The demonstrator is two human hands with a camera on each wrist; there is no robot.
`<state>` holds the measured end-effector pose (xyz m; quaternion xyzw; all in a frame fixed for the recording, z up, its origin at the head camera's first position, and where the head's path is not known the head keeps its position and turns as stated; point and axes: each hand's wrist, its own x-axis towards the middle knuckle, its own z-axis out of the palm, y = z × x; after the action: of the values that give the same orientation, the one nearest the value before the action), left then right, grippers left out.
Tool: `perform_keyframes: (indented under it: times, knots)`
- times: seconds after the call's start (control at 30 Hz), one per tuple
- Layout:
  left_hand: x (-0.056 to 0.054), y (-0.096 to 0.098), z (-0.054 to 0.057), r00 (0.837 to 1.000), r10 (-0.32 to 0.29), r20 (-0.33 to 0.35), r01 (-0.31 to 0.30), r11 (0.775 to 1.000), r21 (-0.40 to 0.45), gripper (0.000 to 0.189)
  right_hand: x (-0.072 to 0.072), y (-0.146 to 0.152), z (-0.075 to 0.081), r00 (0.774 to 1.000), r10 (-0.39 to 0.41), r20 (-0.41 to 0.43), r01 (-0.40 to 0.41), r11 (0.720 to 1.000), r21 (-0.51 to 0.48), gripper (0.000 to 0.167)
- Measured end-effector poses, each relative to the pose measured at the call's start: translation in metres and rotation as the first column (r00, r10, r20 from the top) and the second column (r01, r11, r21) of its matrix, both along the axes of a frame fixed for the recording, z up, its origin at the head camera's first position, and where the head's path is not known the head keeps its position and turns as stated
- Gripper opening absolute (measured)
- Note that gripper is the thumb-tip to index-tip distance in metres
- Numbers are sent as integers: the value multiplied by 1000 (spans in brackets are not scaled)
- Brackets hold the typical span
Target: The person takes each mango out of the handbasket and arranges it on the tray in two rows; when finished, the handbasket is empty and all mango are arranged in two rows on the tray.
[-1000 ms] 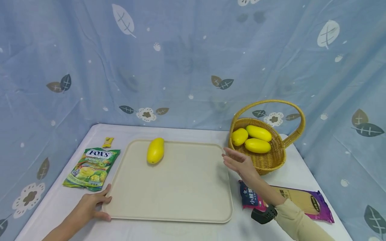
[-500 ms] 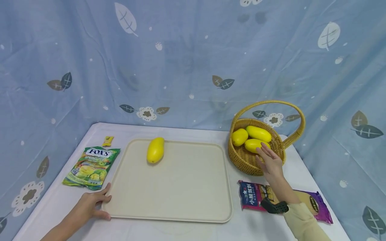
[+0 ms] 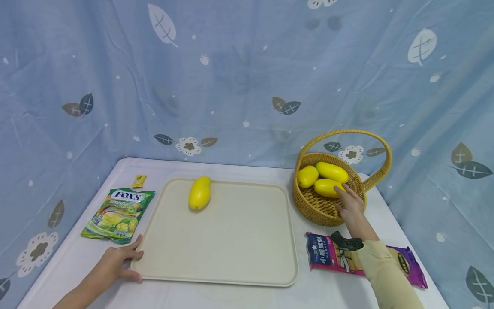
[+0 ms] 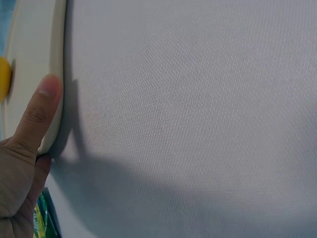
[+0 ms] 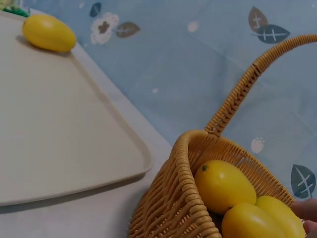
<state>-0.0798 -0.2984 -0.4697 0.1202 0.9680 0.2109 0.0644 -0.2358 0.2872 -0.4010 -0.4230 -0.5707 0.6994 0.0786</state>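
Observation:
My left hand (image 3: 115,262) holds the near-left corner of a beige tray (image 3: 231,249), its thumb along the front edge and its fingers at the left side. In the left wrist view the thumb (image 4: 37,114) lies against the rim. One yellow mango (image 3: 200,193) lies on the tray near its far left. My right hand (image 3: 352,208) is over the wicker basket (image 3: 314,214), fingers extended at the right end of the front mango (image 3: 326,188). In the right wrist view the fingertips (image 5: 304,209) show only at the edge beside that mango; contact is unclear.
Two more mangoes lie in the basket, a rear one (image 3: 332,172) and a left one (image 3: 307,176). The tall basket handle (image 3: 349,131) arches above. A noodle packet (image 3: 328,253) lies under the right forearm. A candy bag (image 3: 119,214) and small yellow sweet (image 3: 139,181) lie left of the tray.
My right hand has moved right from near the tray's right edge to the basket, and its fingers have come to the front mango. The left hand has stayed at the tray corner.

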Motion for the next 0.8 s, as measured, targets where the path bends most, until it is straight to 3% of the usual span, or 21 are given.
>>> perform_keyframes:
  times: [0.2, 0.33, 0.47, 0.7, 0.8]
  knots:
    - [1, 1, 0, 999, -12, -31, 12, 1000, 11, 73, -13, 3, -9, 990, -139, 3, 139, 987, -77, 38]
    - [1, 2, 0, 999, -21, -40, 21, 1000, 12, 73, -21, 13, -21, 982, -189, -12, 187, 978, -89, 34]
    - [0, 4, 0, 999, -29, -25, 29, 1000, 2, 77, -19, 19, -21, 987, -161, -25, 158, 982, -101, 39]
    - [1, 3, 0, 999, -11, -32, 12, 999, 30, 73, -10, 20, -2, 999, -5, -34, 3, 998, -68, 51]
    - [1, 2, -1, 999, -10, -38, 11, 1000, 28, 72, -8, 18, 4, 999, 7, -34, -9, 998, -61, 51]
